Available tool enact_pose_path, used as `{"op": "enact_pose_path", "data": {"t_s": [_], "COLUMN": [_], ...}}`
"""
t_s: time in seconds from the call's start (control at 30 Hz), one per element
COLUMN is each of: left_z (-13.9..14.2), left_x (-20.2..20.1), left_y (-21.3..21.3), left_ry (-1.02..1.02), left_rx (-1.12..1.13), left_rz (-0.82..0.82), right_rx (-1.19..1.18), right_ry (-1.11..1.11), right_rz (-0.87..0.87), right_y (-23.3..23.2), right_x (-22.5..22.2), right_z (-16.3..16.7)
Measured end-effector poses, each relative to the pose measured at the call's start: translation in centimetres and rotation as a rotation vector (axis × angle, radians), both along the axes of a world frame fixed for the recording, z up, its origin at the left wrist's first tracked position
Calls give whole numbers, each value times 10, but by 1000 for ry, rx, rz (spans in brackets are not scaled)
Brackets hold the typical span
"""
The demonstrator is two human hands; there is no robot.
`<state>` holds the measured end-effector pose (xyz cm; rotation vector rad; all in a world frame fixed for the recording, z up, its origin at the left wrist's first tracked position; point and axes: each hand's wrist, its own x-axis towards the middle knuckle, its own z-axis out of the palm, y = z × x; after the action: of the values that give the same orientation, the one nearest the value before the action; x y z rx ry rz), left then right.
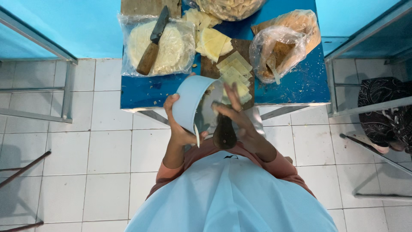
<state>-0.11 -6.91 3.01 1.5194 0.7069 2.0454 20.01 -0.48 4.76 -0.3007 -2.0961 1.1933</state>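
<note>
My left hand (pixel 179 129) grips a light blue bowl (pixel 191 101), tilted on its side at the near edge of the blue table (pixel 296 83). My right hand (pixel 238 116) holds a knife with a dark wooden handle (pixel 224 134); its wide blade (pixel 210 112) reaches into the bowl's mouth. A thin pale strip (pixel 196 136) hangs below the bowl. Just beyond the bowl, stacks of pale yellow cut slices (pixel 235 73) lie on a brown wooden board (pixel 208 68).
A second knife with a wooden handle (pixel 153 43) rests on a clear bag of round white sheets (pixel 169 49). Plastic bags (pixel 283 45) sit at the table's right. Metal frames (pixel 66 92) stand left and right on the white tiled floor. A dark patterned cloth (pixel 386 109) lies far right.
</note>
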Motion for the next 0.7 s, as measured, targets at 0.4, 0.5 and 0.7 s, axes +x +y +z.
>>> {"op": "enact_pose_path", "data": {"t_s": [0.4,0.5,0.7], "left_z": [-35,-39,-21], "left_x": [-11,-12,-5], "left_y": [-10,-10,-5], "left_ry": [51,32,25], "left_rx": [-181,-176,-84], "left_rz": [213,173,117], "right_rx": [746,641,570], "right_ry": [-341,-237,-191], "right_rz": [-592,-560,-491], "right_y": [-7,-5,-7], "right_x": [3,8,-5], "right_z": [-23,-17,-8]}}
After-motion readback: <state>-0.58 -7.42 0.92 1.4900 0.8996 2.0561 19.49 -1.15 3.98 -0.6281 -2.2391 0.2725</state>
